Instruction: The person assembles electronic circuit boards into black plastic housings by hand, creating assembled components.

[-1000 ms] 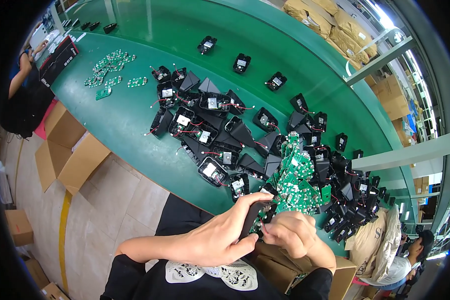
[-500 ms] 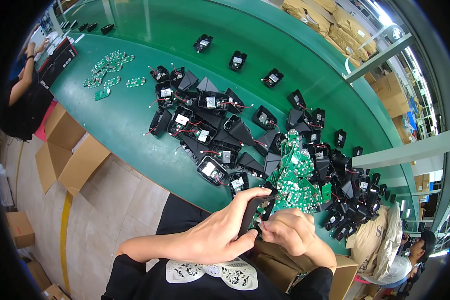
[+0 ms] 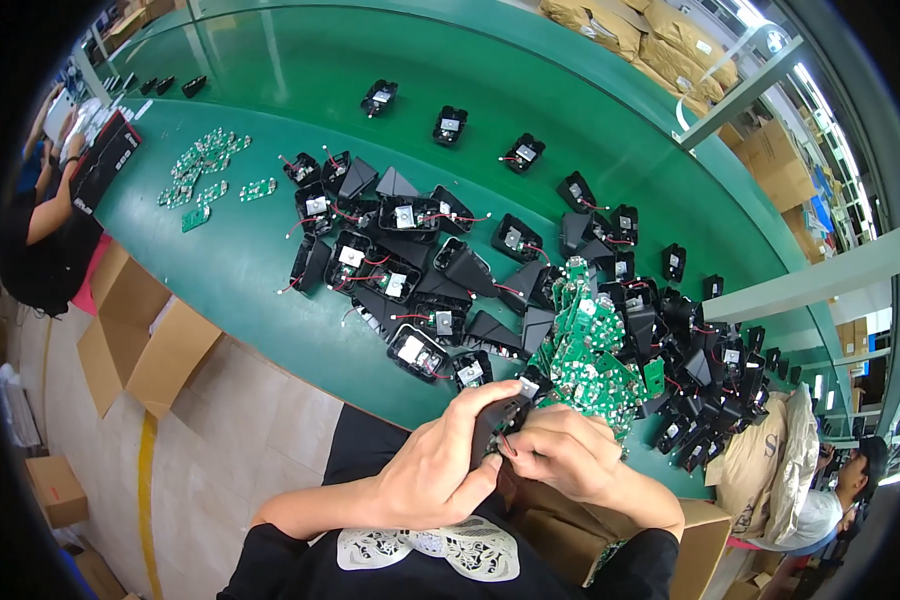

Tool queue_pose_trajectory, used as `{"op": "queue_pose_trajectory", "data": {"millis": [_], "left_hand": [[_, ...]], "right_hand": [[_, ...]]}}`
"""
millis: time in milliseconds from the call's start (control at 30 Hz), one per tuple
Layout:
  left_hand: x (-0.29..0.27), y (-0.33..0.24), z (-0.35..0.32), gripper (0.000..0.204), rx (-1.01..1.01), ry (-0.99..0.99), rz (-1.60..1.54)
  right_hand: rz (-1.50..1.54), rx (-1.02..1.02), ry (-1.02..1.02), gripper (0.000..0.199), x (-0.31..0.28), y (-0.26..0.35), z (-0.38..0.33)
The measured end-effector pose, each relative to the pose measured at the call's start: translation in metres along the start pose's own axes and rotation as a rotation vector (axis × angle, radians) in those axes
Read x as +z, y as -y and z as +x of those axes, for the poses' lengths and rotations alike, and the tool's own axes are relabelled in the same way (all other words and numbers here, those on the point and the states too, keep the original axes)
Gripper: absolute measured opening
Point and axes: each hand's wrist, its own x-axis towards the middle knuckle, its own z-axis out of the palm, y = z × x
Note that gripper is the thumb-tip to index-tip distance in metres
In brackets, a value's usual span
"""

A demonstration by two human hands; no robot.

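Note:
My left hand (image 3: pixel 432 462) is closed around a black plastic housing (image 3: pixel 497 418), held tilted just off the bench edge, thumb along its near side. My right hand (image 3: pixel 568 452) is closed close beside it, fingertips pinching a thin red wire (image 3: pixel 507 446) at the housing's open side. The far end of that wire and most of the housing's inside are hidden by my fingers. Just beyond my hands lies a heap of green circuit boards (image 3: pixel 592 345). To its left, black housings (image 3: pixel 417 350) with white-labelled parts and loose red wires lie jumbled together.
More black housings (image 3: pixel 690 400) are piled right of the boards. A few stand apart on the green bench (image 3: pixel 260 270). Smaller boards (image 3: pixel 205 165) lie far left, near another person's arm (image 3: pixel 55 205). An open cardboard box (image 3: pixel 150 340) stands on the floor; another carton (image 3: pixel 700 545) is beneath my right arm.
My head view has shifted slightly. The housing has turned so more of its open side shows, and my right fingertips have moved lower along it, still on the red wire.

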Motion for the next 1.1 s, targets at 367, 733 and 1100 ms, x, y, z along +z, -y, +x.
{"op": "queue_pose_trajectory", "data": {"millis": [367, 733, 1100], "left_hand": [[-0.007, 0.027, 0.006, 0.063, 0.153, -0.270, 0.151], [-0.008, 0.019, 0.010, 0.067, 0.261, -0.377, 0.542], [-0.020, -0.002, 0.000, 0.062, -0.140, -0.095, -0.044]], "right_hand": [[0.787, 0.813, -0.188, 0.020, -0.010, 0.008, 0.007], [0.677, 0.937, -0.130, 0.015, 0.007, 0.022, 0.033], [0.447, 0.602, -0.277, 0.020, 0.021, 0.011, 0.030]]}}
